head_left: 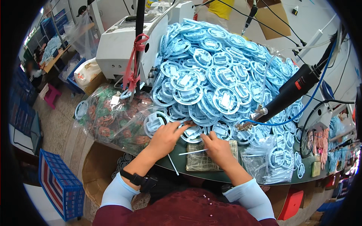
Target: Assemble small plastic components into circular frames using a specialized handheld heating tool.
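My left hand (166,138) reaches to the near edge of a large heap of light-blue plastic rings (226,100). Its thumb and forefinger close on a small reddish-brown piece (190,123), which looks like a circuit board, above a blue ring part (193,134). A thin white stick (173,164) juts from beneath this hand. My right hand (218,147) is curled over a taped, brownish block (203,161). Another white stick (193,152) runs out leftward from its fingers, which seem to grip it.
A clear bag of green and reddish boards (117,116) lies left; a bag of white sticks (277,165) lies right. A black powered tool (294,92) hangs over the heap's right side. Behind stands a white machine (120,49). A blue crate (62,184) stands lower left.
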Available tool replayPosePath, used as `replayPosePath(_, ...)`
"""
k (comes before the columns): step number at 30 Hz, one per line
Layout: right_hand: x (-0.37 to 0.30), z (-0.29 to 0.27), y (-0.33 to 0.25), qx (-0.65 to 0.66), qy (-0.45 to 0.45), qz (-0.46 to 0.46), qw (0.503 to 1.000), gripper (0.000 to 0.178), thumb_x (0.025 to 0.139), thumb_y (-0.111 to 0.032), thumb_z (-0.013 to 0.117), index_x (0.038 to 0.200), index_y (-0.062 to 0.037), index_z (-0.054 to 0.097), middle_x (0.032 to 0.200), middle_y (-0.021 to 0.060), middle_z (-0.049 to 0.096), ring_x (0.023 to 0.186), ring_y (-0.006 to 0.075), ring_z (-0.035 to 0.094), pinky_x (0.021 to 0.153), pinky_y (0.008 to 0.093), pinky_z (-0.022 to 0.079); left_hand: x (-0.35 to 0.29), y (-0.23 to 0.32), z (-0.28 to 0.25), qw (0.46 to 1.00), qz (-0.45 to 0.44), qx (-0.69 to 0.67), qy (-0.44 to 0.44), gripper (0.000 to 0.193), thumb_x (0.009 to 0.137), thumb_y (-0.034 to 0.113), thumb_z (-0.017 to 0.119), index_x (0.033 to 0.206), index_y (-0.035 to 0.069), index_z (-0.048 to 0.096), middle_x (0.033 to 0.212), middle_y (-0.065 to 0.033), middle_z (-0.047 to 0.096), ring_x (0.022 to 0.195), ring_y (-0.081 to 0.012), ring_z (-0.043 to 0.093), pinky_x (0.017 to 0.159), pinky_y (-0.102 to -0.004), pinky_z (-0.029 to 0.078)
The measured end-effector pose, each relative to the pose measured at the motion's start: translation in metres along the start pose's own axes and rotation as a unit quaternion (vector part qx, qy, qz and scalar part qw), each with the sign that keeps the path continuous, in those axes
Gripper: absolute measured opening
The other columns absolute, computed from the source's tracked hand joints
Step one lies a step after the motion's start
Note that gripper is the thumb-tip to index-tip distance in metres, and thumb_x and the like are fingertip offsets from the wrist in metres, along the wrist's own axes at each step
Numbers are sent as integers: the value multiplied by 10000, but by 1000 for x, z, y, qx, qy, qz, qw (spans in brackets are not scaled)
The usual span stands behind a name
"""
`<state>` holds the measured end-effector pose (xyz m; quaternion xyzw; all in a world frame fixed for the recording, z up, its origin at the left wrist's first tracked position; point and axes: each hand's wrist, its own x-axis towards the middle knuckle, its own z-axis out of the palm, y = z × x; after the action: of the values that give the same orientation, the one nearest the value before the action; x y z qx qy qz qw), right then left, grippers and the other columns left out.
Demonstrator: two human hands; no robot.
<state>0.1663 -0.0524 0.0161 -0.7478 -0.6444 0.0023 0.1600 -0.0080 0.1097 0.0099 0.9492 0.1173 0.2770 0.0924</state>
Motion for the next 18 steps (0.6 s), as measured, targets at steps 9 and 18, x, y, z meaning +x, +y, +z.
replayPosePath(9,-1,6,2,-27,61,-86,994,314,731,-75,655,1037,-50,590,815,59,535,630,206,621,516,329,487,16,-5,15,991,106,64,-44,321,805,132,549,1107,52,624,1008,-18,586,890,-180,534,750,-328,400)
replayPosePath(18,-86,-11,21,-3,114,-51,992,375,700,-45,663,1073,-69,637,717,35,531,575,193,576,482,326,450,-22,89,-10,985,96,-54,-136,511,696,217,742,1157,46,605,1120,-90,580,998,-257,543,831,-395,393)
